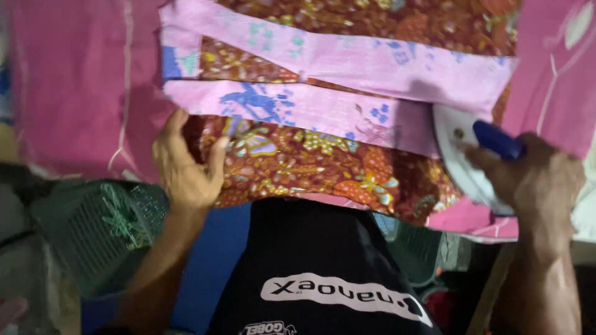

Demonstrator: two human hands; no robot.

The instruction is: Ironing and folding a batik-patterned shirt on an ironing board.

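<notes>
At the far left of the frame a pink sheet point(74, 80) covers the ironing surface, and below it, lower left, sits a green plastic basket point(93, 236). Just right of that, the left hand point(186, 164) lies flat with fingers spread wide, pressing the near edge of a red-brown patterned cloth point(310, 164) at centre frame. Across the upper middle, two pale pink printed bands point(323, 84) of the same garment lie over the patterned part. At the bottom centre hangs the person's black shirt point(310, 260). To the right of centre, a white iron point(462, 158) rests on the cloth's right edge, its blue handle point(496, 141) gripped tight by the right hand point(540, 174), fingers curled around it.
</notes>
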